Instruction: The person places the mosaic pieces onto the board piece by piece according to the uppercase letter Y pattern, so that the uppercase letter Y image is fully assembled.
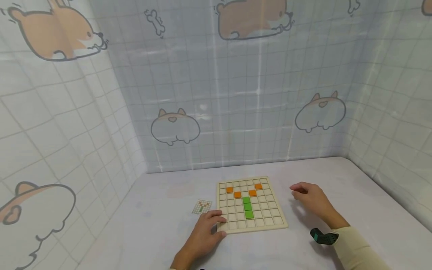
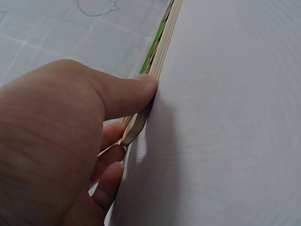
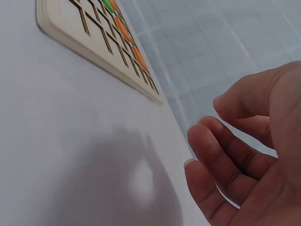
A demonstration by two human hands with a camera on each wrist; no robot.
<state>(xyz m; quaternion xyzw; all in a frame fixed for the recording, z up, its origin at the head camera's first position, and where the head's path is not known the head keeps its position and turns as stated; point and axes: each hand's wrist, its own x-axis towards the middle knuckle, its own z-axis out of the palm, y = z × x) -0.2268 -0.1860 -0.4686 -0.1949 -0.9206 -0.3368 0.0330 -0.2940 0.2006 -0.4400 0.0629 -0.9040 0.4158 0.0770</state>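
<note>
A wooden grid board (image 1: 266, 222) lies flat on the table, with several orange tiles (image 1: 237, 195) in a V shape in its cells. Below them, green tiles (image 1: 248, 206) form a straight column. My left hand (image 1: 204, 234) holds the board's near left corner. In the left wrist view its thumb (image 2: 136, 92) presses the front edge, while the fingers lie round the corner. To the right of the board, apart from it, my right hand (image 1: 312, 198) hovers over the table. Its fingers (image 3: 209, 146) are loosely bent and hold nothing.
A small pattern card (image 1: 202, 206) with a similar coloured design lies left of the board. The white table (image 1: 152, 232) is enclosed at the back and sides by sheets (image 1: 236, 123) printed with dogs. A dark band (image 1: 324, 237) is on the right wrist.
</note>
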